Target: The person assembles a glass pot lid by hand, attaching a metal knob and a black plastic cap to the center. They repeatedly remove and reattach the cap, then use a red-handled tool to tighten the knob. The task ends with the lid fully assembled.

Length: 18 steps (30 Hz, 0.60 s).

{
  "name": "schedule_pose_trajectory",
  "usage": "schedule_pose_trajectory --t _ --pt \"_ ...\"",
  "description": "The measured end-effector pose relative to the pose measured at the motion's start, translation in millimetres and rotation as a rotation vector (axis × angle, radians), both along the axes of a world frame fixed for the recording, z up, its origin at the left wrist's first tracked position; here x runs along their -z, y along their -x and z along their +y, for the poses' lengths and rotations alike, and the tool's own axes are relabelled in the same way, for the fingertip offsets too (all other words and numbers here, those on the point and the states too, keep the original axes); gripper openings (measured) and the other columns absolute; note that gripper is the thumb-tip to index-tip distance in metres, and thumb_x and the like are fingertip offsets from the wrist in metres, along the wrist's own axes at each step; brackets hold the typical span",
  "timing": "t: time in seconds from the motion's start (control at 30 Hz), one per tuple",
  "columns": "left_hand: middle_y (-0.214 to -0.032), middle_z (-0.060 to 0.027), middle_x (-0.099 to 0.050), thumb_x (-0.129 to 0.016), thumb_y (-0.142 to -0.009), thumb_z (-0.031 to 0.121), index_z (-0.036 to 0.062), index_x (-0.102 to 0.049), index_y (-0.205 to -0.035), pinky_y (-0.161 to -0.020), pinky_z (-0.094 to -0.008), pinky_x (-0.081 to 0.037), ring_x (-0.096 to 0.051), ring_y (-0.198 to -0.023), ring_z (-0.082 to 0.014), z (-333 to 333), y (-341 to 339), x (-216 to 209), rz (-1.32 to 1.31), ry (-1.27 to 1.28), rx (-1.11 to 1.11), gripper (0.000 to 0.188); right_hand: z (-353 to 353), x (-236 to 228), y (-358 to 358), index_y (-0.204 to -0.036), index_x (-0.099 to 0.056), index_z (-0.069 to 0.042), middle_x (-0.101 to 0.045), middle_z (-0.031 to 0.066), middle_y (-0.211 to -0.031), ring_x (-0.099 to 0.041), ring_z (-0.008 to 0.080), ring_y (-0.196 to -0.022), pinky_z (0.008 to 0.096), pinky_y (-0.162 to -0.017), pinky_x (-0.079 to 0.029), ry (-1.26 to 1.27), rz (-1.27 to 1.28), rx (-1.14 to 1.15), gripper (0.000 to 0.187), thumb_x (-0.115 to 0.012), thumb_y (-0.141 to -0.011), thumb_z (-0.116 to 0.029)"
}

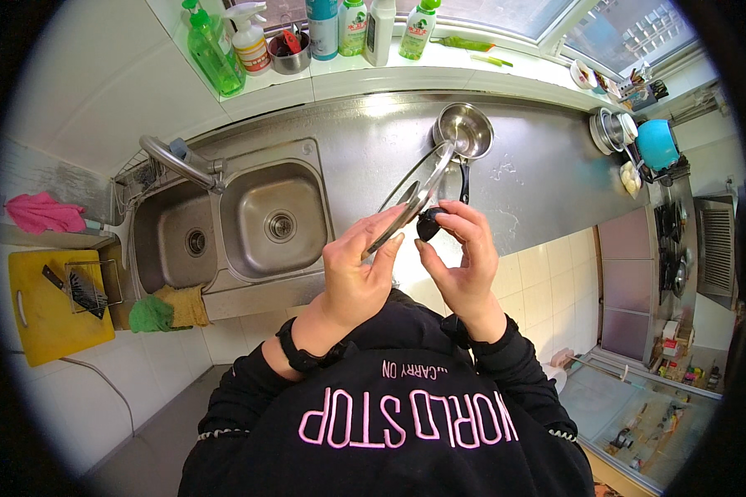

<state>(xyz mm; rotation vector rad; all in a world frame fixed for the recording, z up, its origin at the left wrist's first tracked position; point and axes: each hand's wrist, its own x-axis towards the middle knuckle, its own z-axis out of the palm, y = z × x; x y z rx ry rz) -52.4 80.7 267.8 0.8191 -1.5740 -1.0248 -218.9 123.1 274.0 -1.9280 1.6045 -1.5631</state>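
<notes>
A glass pot lid with a metal rim is tilted up on edge in front of me, over the counter's front edge. My left hand grips the lid by its lower rim, fingers behind and thumb in front. On the lid's right side is a black knob, pinched by the fingers of my right hand. Whether the knob is fast to the lid I cannot tell. Just beyond the lid stands a small steel saucepan, its black handle pointing toward me and partly hidden near my right fingers.
A double steel sink with a faucet lies to the left; green and yellow cloths hang over its front edge. Bottles line the windowsill. Stacked pots and a blue bowl stand at far right. Water spots mark the steel counter.
</notes>
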Motion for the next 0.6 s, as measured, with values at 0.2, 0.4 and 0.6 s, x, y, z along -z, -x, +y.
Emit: schedule_pose_trajectory --t 0.2,0.4,0.6 --pt "-0.117 -0.0124 -0.075 -0.066 -0.095 -0.001 -0.005 -0.067 -0.121 -0.081 -0.0254 -0.053 -0.068 -0.093 -0.0095 -0.7 -0.2 0.5 -0.019 0.022 0.014 0.026 4.5 1.1 -1.5 -0.121 -0.059 0.002 -0.068 0.0133 -0.107 -0.071 0.02 -0.092 0.03 -0.082 -0.06 -0.164 -0.268 -0.008 0.042 -0.079 -0.084 0.0" --pt "-0.114 -0.0124 -0.076 -0.066 -0.095 -0.002 -0.0049 -0.068 -0.121 -0.084 -0.0261 -0.053 -0.07 -0.096 -0.0119 -2.5 -0.4 1.8 -0.009 0.026 0.056 0.027 6.1 -1.4 4.0 -0.131 -0.045 0.0 -0.069 0.012 -0.084 -0.07 0.0158 -0.072 0.0281 -0.066 -0.059 -0.383 -0.548 -0.094 0.032 -0.056 -0.105 -0.016" --pt "-0.114 -0.0133 -0.075 -0.065 -0.094 -0.003 -0.005 -0.068 -0.12 -0.086 -0.0267 -0.053 -0.071 -0.099 -0.0135 -2.4 0.5 3.1 -0.008 0.031 0.091 0.026 3.5 -1.6 9.6 -0.129 -0.036 -0.006 -0.069 0.0143 -0.08 -0.069 0.0204 -0.06 0.0275 -0.056 -0.056 -0.587 -0.83 -0.189 0.033 -0.037 -0.112 -0.034"
